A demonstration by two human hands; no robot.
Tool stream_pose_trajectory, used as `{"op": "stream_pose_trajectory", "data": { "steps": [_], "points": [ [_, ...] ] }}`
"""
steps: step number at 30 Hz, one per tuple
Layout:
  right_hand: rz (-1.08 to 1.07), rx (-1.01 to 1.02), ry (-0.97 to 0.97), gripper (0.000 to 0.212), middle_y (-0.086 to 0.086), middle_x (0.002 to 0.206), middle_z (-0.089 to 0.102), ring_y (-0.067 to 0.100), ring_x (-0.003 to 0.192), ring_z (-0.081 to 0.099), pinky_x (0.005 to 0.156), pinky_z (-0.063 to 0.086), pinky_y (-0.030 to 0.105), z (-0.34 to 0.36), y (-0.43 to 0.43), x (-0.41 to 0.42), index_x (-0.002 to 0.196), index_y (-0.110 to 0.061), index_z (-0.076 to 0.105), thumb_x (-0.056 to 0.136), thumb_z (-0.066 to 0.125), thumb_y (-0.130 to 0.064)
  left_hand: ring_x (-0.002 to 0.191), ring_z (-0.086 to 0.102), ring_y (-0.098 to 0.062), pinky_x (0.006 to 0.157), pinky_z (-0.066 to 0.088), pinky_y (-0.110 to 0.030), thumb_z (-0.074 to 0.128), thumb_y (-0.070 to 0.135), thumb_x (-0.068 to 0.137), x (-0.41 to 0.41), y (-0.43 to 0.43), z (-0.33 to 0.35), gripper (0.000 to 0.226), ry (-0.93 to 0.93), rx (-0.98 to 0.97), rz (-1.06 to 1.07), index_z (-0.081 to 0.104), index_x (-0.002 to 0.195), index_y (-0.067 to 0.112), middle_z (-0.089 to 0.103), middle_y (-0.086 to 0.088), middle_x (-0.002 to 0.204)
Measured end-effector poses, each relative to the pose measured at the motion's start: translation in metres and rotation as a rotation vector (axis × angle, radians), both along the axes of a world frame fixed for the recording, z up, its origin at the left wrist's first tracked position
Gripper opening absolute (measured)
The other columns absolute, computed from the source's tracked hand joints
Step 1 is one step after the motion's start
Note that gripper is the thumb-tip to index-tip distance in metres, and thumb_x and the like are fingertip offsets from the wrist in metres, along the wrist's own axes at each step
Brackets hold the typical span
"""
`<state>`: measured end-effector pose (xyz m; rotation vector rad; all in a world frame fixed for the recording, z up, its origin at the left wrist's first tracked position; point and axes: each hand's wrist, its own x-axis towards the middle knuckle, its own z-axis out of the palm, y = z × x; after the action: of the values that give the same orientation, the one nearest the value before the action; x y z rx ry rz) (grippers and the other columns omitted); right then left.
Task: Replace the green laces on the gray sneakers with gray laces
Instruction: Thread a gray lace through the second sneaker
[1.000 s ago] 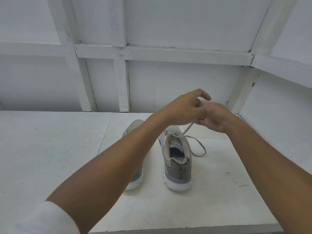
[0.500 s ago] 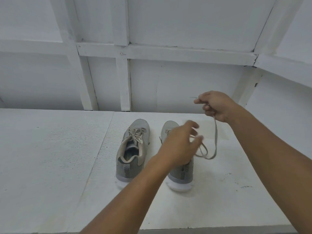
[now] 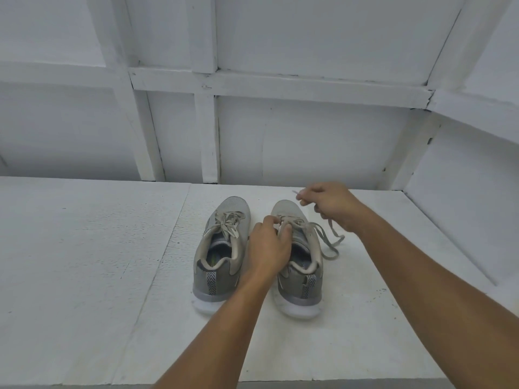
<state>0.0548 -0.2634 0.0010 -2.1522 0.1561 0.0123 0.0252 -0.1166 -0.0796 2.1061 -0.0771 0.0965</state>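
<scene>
Two sneakers stand toes away from us. Our left hand pinches the lace at the right shoe's eyelets; our right hand, nearer the toe, pinches its tip, slack looping rightward.

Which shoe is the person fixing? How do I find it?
Look at the white table, where two gray sneakers stand side by side, toes toward the wall. It's the right-hand sneaker, the one the left hand grips. Unlike its neatly tied neighbour, its lace trails loose, its end pinched in the right hand.
</scene>
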Motion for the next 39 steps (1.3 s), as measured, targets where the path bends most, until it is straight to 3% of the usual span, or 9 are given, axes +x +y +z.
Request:
{"op": "stream_pose_trajectory", "data": {
  "steps": [6,9,14,18,27,39],
  "points": [
    [0.089,-0.186,-0.05,0.014,0.002,0.084,0.072,0.016,0.083,0.065,0.073,0.048,0.027,-0.027,0.016,-0.005,0.081,-0.014,0.074,0.089,0.063,-0.019,0.093,0.062,-0.023,0.081,0.05,-0.039,0.041,0.036,0.099,0.001,0.0,-0.01,0.034,-0.032,-0.134,0.052,0.066,0.111,0.016,0.069,-0.006,0.098],
    [0.113,-0.276,-0.071,0.015,-0.001,0.089,0.072,0.015,0.087,0.064,0.076,0.048,0.028,-0.032,0.019,-0.006,0.085,-0.015,0.074,0.09,0.062,-0.023,0.089,0.06,-0.022,0.08,0.048,-0.036,0.044,0.026,0.099,-0.004,-0.002,-0.009,0.026,0.048,-0.348,0.13,0.066,0.096,0.013,0.067,-0.003,0.09],
    [0.131,-0.365,-0.102,0.017,0.0,0.093,0.07,0.016,0.087,0.062,0.075,0.047,0.025,-0.035,0.024,-0.009,0.092,-0.014,0.073,0.093,0.06,-0.024,0.097,0.062,-0.018,0.092,0.05,-0.04,0.048,0.024,0.096,-0.003,-0.004,-0.009,0.02,0.203,-0.55,0.21,0.067,0.101,0.019,0.069,0.002,0.1],
    [0.123,-0.418,-0.103,0.017,0.0,0.093,0.07,0.018,0.087,0.062,0.08,0.051,0.031,-0.038,0.025,-0.009,0.094,-0.014,0.073,0.093,0.06,-0.025,0.098,0.065,-0.018,0.092,0.052,-0.045,0.051,0.033,0.084,0.0,-0.005,-0.013,0.023,0.247,-0.642,0.216,0.068,0.097,0.028,0.071,0.004,0.1],
    [0.158,-0.514,-0.118,0.016,0.001,0.092,0.07,0.018,0.083,0.061,0.077,0.052,0.033,-0.04,0.03,-0.009,0.093,-0.015,0.073,0.093,0.058,-0.023,0.101,0.062,-0.022,0.095,0.049,-0.044,0.049,0.026,0.096,0.002,-0.006,-0.015,0.025,0.269,-0.624,0.272,0.068,0.106,0.014,0.069,-0.004,0.105],
    [0.166,-0.591,-0.104,0.017,0.002,0.095,0.069,0.021,0.085,0.061,0.074,0.051,0.033,-0.04,0.036,-0.01,0.09,-0.021,0.072,0.092,0.056,-0.026,0.098,0.064,-0.023,0.094,0.05,-0.046,0.05,0.025,0.094,-0.001,-0.006,-0.011,0.023,0.284,-0.631,0.27,0.07,0.1,0.016,0.07,-0.004,0.1]
  ]
}}
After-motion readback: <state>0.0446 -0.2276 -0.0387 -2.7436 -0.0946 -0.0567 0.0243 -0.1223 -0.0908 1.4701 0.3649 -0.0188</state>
